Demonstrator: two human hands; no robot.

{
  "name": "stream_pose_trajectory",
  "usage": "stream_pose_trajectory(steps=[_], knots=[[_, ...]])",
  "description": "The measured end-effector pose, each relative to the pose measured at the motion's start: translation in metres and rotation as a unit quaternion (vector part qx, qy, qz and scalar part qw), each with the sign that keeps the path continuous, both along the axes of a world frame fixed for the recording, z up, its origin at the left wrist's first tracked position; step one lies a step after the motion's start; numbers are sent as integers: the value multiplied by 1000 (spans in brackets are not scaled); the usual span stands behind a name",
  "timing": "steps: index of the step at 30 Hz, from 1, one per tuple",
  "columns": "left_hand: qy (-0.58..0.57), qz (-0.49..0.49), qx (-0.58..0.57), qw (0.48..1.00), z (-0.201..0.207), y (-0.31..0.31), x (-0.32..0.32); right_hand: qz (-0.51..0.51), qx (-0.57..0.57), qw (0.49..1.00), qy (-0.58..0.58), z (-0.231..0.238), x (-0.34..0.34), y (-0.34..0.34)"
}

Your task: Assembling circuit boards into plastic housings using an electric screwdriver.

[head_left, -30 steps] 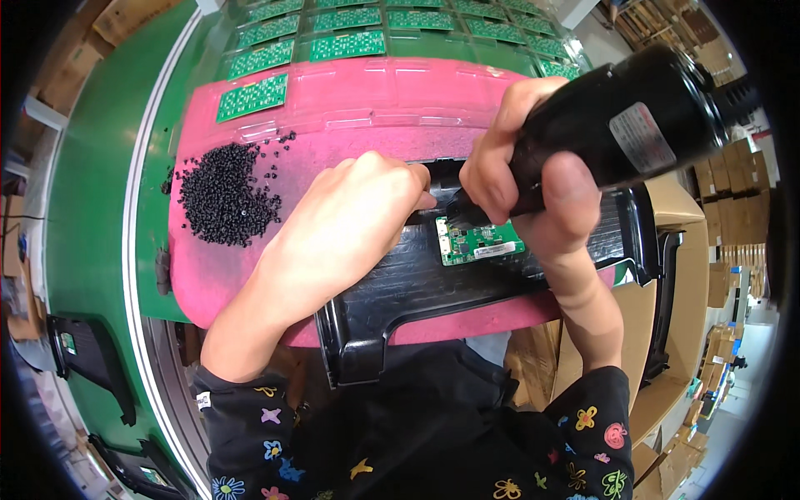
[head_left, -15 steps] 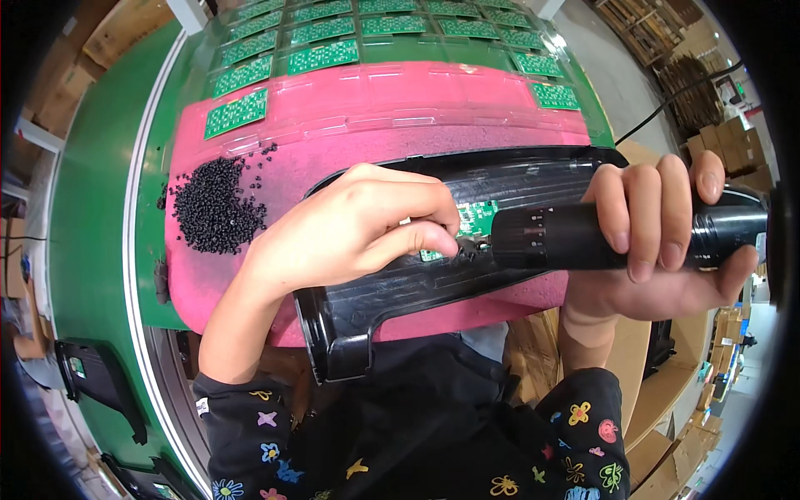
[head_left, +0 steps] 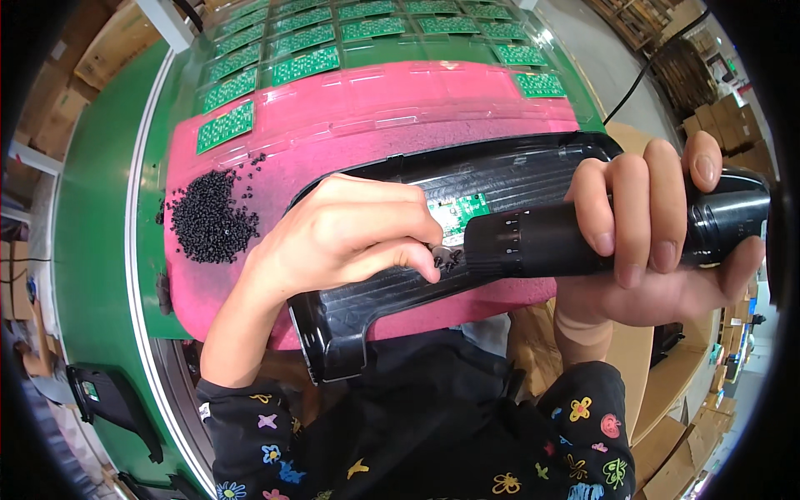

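My right hand point(head_left: 637, 217) is wrapped round a black electric screwdriver point(head_left: 533, 242), held nearly level with its front end pointing left. Just left of that end, my left hand point(head_left: 346, 233) is pinched closed, and several small black screws point(head_left: 452, 260) show at its thumb and fingertips. Both hands are over a long black plastic housing point(head_left: 400, 175) lying open side up. Inside it sits a green circuit board point(head_left: 468, 208), partly covered by my left fingers and the screwdriver. The screwdriver's tip cannot be made out.
A heap of small black screws point(head_left: 208, 218) lies on the pink mat point(head_left: 333, 137) to the left. Behind, a clear tray holds rows of green circuit boards point(head_left: 307, 65). More black housings point(head_left: 117, 404) lie at the far lower left. Cardboard point(head_left: 633, 350) stands at the right.
The whole view has shifted slightly. The screwdriver's front end and my left hand are a little farther left, and more of the screws at my left fingertips shows.
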State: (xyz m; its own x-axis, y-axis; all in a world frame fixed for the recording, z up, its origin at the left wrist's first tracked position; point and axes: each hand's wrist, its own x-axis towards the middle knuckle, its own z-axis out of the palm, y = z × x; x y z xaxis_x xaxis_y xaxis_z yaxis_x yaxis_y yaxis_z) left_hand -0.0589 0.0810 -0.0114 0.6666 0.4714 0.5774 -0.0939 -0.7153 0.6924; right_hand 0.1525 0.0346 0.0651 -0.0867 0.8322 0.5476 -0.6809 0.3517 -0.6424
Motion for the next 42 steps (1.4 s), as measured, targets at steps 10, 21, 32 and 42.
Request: stream_pose_trajectory(steps=[10,21,32,42], knots=[[155,145,18,977,-10,6,-7,-32,-67,986,-151,-45,-16,12],[241,192,-39,951,-10,-1,-9,1,-65,977,-204,-50,-31,10],[248,174,17,953,-12,1,-15,61,-76,956,-276,-49,-43,21],[308,105,-28,945,-11,2,-15,-14,-67,971,-228,-43,-39,1]])
